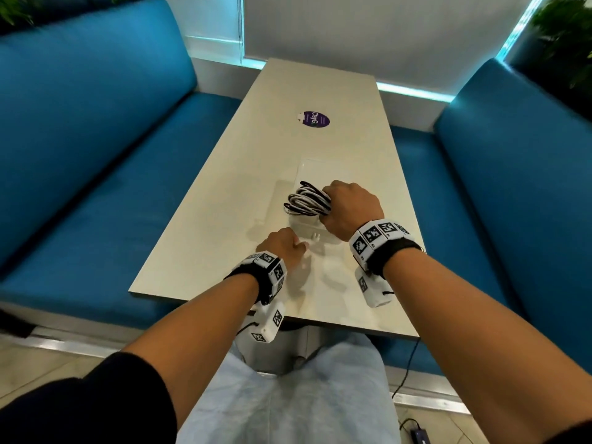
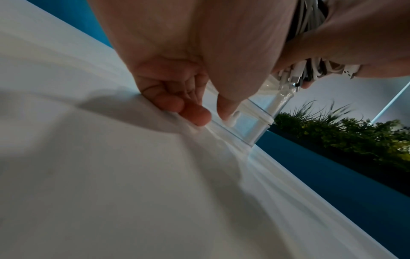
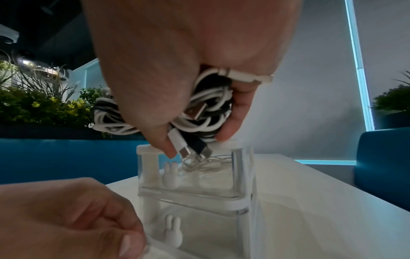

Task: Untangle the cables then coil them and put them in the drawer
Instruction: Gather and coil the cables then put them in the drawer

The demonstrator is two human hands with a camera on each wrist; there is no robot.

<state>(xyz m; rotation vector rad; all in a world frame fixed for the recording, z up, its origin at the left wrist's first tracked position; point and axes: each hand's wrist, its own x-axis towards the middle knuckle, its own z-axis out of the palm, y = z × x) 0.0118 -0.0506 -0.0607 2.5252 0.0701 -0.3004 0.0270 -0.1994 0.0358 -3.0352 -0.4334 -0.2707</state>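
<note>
A coil of black and white cables is gripped in my right hand, just above a clear plastic drawer unit on the table. In the right wrist view the fingers of that hand wrap the cables, and several plugs hang down at the unit's top rim. White rabbit-shaped handles mark the drawer fronts. My left hand sits at the unit's front with curled fingers, pinching the clear edge of a drawer beside a handle.
The drawer unit stands on a long beige table with a purple sticker further back. Blue benches run along both sides. Plants line the bench backs. A black cable and adapter lie on the floor.
</note>
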